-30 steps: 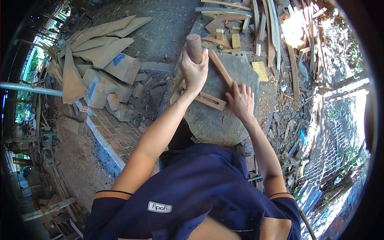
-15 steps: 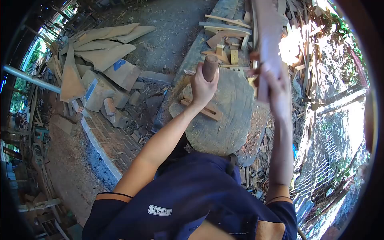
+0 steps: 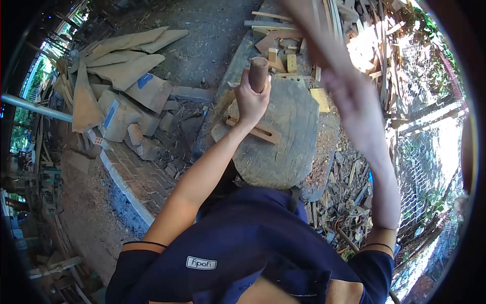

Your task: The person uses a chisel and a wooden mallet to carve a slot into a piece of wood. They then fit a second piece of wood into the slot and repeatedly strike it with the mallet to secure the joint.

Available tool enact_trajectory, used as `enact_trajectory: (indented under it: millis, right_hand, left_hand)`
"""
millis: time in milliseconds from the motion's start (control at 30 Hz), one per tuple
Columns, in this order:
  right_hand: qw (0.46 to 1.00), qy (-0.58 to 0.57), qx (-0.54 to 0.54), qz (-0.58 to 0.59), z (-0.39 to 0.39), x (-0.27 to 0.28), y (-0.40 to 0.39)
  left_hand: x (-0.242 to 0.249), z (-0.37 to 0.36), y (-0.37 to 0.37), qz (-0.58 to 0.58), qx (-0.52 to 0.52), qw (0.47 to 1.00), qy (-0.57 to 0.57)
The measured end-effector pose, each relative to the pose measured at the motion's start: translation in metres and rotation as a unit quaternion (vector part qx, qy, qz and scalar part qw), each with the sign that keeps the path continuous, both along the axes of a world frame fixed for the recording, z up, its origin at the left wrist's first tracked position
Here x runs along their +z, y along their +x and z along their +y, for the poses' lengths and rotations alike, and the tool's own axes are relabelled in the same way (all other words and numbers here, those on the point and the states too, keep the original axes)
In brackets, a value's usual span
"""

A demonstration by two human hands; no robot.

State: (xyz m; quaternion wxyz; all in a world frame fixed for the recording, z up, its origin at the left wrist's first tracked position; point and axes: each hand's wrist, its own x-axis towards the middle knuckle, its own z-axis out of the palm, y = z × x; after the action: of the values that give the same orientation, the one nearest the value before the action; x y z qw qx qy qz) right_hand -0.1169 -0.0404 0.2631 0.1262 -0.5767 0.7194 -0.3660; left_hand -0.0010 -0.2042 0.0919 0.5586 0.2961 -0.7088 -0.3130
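Observation:
My left hand (image 3: pixel 251 105) is wrapped round the thick brown wooden handle of a chisel (image 3: pixel 258 72), held upright. Its blade is hidden behind my hand. Below lies a slotted piece of wood (image 3: pixel 267 135) on a round wooden block (image 3: pixel 291 152), and my left hand covers part of that piece. On the right, my right hand (image 3: pixel 357 109) is closed on a long brown wooden club (image 3: pixel 319 43), raised and smeared by motion. The club slants up and left, its far end running past the top edge, apart from the handle.
Small wood offcuts (image 3: pixel 291 63) sit on the bench beyond the block. Large curved boards (image 3: pixel 126 68) and stone-like blocks (image 3: pixel 124 119) are piled at left. Wood scraps (image 3: pixel 347 187) litter the ground at right, by a wire mesh fence (image 3: pixel 417 167).
My right hand has moved outward to the right, and the club has tipped from nearly upright to slanting left. My left hand keeps its hold on the chisel; the view has shifted slightly.

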Motion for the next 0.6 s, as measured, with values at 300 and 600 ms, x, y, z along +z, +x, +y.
enact_trajectory:
  millis: [300, 600]
  right_hand:
    - [0.997, -0.035, -0.063, 0.022, -0.006, -0.015, -0.011]
    - [0.977, 0.186, -0.059, -0.090, -0.036, -0.199, -0.040]
  left_hand:
    - [-0.004, -0.005, 0.001, -0.023, -0.014, 0.999, 0.047]
    - [-0.026, -0.039, 0.000, 0.028, -0.036, 0.993, 0.110]
